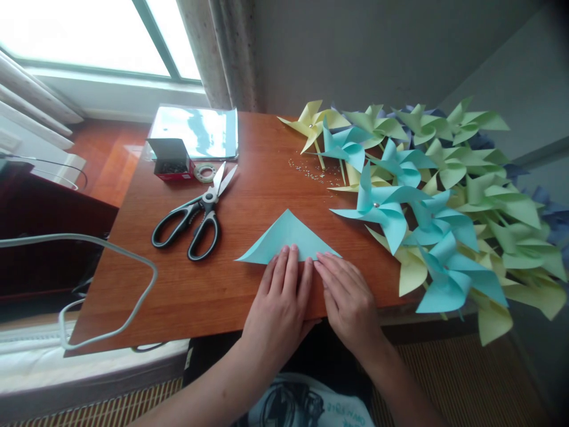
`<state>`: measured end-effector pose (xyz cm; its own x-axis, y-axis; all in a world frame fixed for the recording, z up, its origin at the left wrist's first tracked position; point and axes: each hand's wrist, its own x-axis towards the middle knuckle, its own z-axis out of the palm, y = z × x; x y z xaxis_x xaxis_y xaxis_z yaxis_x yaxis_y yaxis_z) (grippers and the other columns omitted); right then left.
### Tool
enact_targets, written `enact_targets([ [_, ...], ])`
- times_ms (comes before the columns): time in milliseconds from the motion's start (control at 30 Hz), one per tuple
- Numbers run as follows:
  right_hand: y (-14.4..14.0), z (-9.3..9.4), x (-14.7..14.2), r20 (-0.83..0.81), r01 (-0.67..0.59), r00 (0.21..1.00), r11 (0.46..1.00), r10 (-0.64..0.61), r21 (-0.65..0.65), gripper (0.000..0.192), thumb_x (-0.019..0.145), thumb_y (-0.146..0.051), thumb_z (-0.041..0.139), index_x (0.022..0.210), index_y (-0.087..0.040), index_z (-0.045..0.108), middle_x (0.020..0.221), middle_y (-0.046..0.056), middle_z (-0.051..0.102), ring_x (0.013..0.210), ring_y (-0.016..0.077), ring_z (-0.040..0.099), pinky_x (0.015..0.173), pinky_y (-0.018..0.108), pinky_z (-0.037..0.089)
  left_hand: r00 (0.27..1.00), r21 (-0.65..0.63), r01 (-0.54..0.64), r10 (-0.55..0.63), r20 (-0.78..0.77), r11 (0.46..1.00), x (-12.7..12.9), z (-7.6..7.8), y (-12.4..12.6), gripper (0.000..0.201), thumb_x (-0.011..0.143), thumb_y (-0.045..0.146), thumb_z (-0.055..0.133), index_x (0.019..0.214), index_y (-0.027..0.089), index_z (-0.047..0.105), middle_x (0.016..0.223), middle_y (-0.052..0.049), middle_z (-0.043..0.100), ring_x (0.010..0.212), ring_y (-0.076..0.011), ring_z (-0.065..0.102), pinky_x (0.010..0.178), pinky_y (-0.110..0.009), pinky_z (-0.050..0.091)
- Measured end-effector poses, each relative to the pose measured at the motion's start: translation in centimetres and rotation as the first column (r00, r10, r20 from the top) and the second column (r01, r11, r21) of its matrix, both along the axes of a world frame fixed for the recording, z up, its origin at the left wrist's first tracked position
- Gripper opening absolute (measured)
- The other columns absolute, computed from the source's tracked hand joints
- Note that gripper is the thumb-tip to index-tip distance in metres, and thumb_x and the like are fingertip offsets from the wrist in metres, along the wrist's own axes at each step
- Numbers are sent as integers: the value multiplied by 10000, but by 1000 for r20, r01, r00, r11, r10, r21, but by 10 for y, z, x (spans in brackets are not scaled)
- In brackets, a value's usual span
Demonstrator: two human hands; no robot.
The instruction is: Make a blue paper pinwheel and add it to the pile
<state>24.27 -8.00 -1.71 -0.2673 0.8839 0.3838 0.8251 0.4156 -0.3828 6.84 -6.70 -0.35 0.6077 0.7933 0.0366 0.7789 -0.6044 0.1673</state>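
Through my head camera I see the paper [288, 231], folded into a triangle, on the tabletop [186, 302] near its front edge, long side toward me. My left hand [275, 302] lies open, fingers flat, apparently steadying the crease; my right hand [349, 299] touches its right end, whether pinching I cannot tell. Scissors [208, 198] left and pinwheels [391, 219] right probably leave working room.

Plain turquoise paper [288, 234], reddish-brown wood-grained table [262, 172], black-and-grey scissor handles [195, 207]
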Motion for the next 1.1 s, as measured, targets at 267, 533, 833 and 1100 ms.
enact_targets([
  [267, -5, -1, -2, 104, 31, 994, 999, -30, -11, 540, 960, -103, 502, 1489, -208, 462, 1395, 114, 646, 1318, 274, 592, 1157, 530, 419, 999, 13, 31, -30, -32, 999, -10, 7, 3, 967, 873, 734, 467, 1506, 6, 414, 1598, -264, 344, 1492, -400, 307, 1213, -485, 258],
  [533, -4, -1, -2, 91, 29, 995, 1000, -29, -7, 523, 947, -94, 516, 1460, -193, 494, 1389, 110, 651, 1313, 276, 596, 1162, 541, 399, 989, 133, -10, 29, -142, 991, -54, 11, -2, 1011, 877, 768, 405, 1451, -62, 471, 1577, -251, 384, 1459, -391, 369, 1191, -485, 297],
  [833, -4, 0, -3, 67, 35, 997, 999, -34, -3, 528, 937, -82, 509, 1448, -213, 502, 1371, 106, 665, 1294, 279, 608, 1137, 548, 421, 985, 173, -61, 87, -148, 983, -99, 15, -11, 955, 968, 676, 273, 1538, -89, 262, 1592, -298, 324, 1475, -407, 341, 1194, -535, 283],
  [1100, 5, 8, -3, -18, 50, 999, 998, -50, -25, 379, 921, -86, 553, 1280, -190, 613, 1267, 114, 711, 1198, 283, 639, 1086, 532, 477, 983, 197, -123, 147, -111, 973, -99, 13, -11, 1029, 924, 719, 366, 1533, -100, 238, 1579, -334, 327, 1464, -443, 340, 1198, -542, 273],
])
